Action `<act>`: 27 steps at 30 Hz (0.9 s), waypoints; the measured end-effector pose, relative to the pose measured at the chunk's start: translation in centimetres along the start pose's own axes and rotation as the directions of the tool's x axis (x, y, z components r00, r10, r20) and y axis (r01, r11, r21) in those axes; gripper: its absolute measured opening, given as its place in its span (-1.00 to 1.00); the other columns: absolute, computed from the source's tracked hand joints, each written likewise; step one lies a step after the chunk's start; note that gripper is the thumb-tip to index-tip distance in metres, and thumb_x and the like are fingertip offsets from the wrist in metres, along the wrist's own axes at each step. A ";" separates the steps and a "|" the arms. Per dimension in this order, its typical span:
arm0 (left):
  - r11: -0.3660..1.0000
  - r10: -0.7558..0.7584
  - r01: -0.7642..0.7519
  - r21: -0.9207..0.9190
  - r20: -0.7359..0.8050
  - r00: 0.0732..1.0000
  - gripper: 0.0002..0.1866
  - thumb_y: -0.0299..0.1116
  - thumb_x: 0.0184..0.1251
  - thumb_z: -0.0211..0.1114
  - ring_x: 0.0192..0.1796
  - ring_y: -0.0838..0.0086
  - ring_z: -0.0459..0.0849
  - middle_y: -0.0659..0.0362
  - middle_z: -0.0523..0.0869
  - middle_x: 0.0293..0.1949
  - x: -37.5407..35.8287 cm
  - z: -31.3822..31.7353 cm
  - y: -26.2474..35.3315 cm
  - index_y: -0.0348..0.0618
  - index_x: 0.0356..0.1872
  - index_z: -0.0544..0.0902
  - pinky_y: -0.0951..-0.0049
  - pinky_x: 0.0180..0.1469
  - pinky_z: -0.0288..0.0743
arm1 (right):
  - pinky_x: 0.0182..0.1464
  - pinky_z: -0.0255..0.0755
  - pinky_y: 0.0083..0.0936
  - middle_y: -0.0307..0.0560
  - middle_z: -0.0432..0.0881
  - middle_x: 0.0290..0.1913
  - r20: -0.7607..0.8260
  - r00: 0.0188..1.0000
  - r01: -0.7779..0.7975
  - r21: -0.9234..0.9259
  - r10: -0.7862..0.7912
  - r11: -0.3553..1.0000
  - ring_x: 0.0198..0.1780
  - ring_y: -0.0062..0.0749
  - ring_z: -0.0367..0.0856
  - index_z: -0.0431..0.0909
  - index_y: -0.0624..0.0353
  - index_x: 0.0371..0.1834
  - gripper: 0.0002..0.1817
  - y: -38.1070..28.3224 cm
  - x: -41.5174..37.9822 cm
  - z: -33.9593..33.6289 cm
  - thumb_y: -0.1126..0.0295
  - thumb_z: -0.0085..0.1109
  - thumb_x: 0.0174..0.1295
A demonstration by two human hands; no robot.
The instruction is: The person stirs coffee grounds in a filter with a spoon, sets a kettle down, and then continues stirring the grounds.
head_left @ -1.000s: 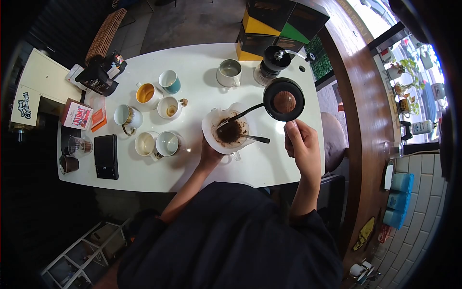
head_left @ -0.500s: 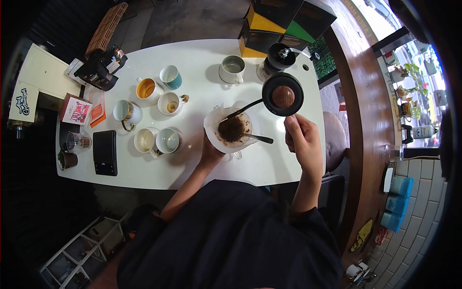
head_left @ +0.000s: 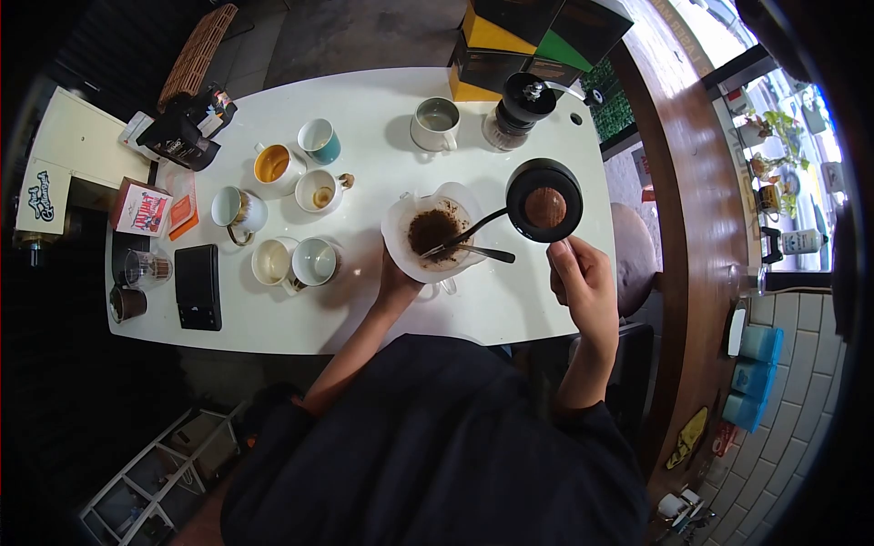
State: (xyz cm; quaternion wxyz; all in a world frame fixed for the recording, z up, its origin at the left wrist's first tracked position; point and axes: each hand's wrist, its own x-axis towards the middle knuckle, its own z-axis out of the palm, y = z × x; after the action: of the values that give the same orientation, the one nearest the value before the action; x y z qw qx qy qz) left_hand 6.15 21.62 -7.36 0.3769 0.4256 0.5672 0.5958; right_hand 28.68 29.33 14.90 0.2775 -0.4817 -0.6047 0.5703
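Note:
My right hand [head_left: 587, 282] is closed round the handle of a black gooseneck kettle [head_left: 569, 196], whose open top shows brownish inside. The kettle's thin spout reaches left, its tip over the dark coffee grounds [head_left: 431, 233] in a white paper filter [head_left: 405, 259]. A spoon [head_left: 492, 253] lies across the filter's right side, its handle sticking out. My left hand [head_left: 398, 281] touches the lower left side of the filter and its dripper; its fingers are mostly hidden beneath them. Part of a clear glass handle shows just below the filter.
On the white table [head_left: 401, 326] stand several cups to the left, a grey-white mug [head_left: 436, 125] behind the filter and a hand grinder [head_left: 517, 114] at the back right. A black scale [head_left: 198, 287], glasses and a coffee bag [head_left: 182, 141] are farther left. Boxes [head_left: 510, 68] stack at the back.
My right hand and the kettle have moved slightly right and down in the view. The spout tip has shifted lower over the grounds. The grinder is less covered by the kettle.

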 end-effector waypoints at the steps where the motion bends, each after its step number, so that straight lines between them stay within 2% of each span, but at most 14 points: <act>1: 0.999 -0.043 0.043 -0.028 0.010 0.999 -0.12 -0.41 0.03 0.63 0.31 0.27 0.56 -0.01 0.56 0.25 0.0 0.0 0.1 -0.31 0.38 0.31 0.24 0.40 0.41 | -0.50 0.07 -0.65 -0.45 0.26 -0.58 -0.003 1.000 -0.012 0.006 0.012 1.000 -0.54 -0.80 0.18 0.43 0.24 -0.44 -0.64 0.1 -0.1 -0.2 0.29 0.06 0.55; 4: 0.997 -0.047 0.047 0.066 0.003 0.999 -0.04 -0.41 0.00 0.65 0.33 0.26 0.54 -0.01 0.53 0.28 -0.1 -0.1 0.7 -0.29 0.42 0.25 0.21 0.42 0.40 | -0.50 0.08 -0.65 -0.45 0.25 -0.58 -0.017 1.000 -0.021 -0.018 0.020 1.000 -0.54 -0.80 0.18 0.41 0.22 -0.45 -0.64 0.4 -0.7 -1.0 0.28 0.07 0.56; 8: 0.997 -0.029 0.026 0.075 0.042 0.999 0.01 -0.39 -0.04 0.68 0.34 0.26 0.53 -0.01 0.50 0.30 -0.1 -0.2 1.0 -0.27 0.43 0.22 0.21 0.44 0.39 | -0.52 0.07 -0.66 -0.46 0.24 -0.56 -0.038 0.999 -0.017 -0.006 0.017 1.000 -0.55 -0.80 0.18 0.41 0.22 -0.45 -0.64 0.6 -1.4 -2.1 0.30 0.06 0.56; 11: 0.997 -0.071 0.070 0.026 0.020 0.997 0.03 -0.37 -0.06 0.69 0.34 0.27 0.52 -0.01 0.50 0.30 0.0 -0.1 0.8 -0.27 0.43 0.22 0.21 0.44 0.38 | -0.53 0.07 -0.68 -0.46 0.25 -0.56 -0.068 0.998 -0.015 0.007 0.015 1.000 -0.56 -0.82 0.19 0.45 0.24 -0.41 -0.67 0.7 -1.7 -2.6 0.31 0.06 0.56; 13: 0.988 -0.129 0.132 -0.078 0.039 0.991 0.03 -0.34 -0.06 0.70 0.35 0.28 0.52 0.00 0.50 0.30 0.0 -0.1 0.2 -0.27 0.43 0.22 0.21 0.44 0.38 | -0.55 0.04 -0.70 -0.48 0.26 -0.57 -0.091 0.996 -0.001 0.005 0.002 1.000 -0.58 -0.83 0.19 0.48 0.23 -0.37 -0.68 0.9 -1.8 -3.1 0.29 0.06 0.57; 16: 0.976 -0.129 0.133 -0.173 0.035 0.991 0.03 -0.32 -0.06 0.70 0.35 0.28 0.52 0.01 0.50 0.30 0.0 0.0 -0.1 -0.26 0.43 0.22 0.22 0.44 0.38 | -0.57 0.01 -0.71 -0.49 0.27 -0.57 -0.099 0.995 0.000 0.040 0.004 0.999 -0.59 -0.85 0.17 0.48 0.22 -0.37 -0.68 1.1 -1.6 -3.6 0.27 0.06 0.57; 23: 0.986 -0.115 0.118 -0.115 0.031 0.993 0.02 -0.32 -0.06 0.70 0.33 0.28 0.53 0.01 0.50 0.29 0.1 0.0 -0.1 -0.27 0.42 0.23 0.22 0.43 0.38 | -0.60 -0.01 -0.71 -0.47 0.27 -0.59 -0.124 0.992 0.018 0.019 -0.015 1.000 -0.62 -0.85 0.15 0.46 0.19 -0.39 -0.64 0.9 -0.3 -4.0 0.22 0.04 0.58; 27: 0.995 -0.046 0.050 -0.089 0.044 0.998 0.01 -0.34 -0.07 0.70 0.33 0.28 0.52 0.02 0.49 0.29 0.3 0.0 -0.4 -0.26 0.41 0.24 0.22 0.43 0.39 | -0.61 -0.01 -0.71 -0.47 0.26 -0.61 -0.118 0.992 0.037 0.010 -0.036 0.999 -0.63 -0.85 0.14 0.45 0.17 -0.42 -0.63 1.1 0.7 -4.1 0.22 0.04 0.58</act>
State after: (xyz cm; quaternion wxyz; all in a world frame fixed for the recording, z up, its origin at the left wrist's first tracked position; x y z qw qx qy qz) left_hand 6.00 21.89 -7.71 0.4215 0.4068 0.5419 0.6026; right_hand 32.34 31.53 14.55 0.3261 -0.5017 -0.5924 0.5395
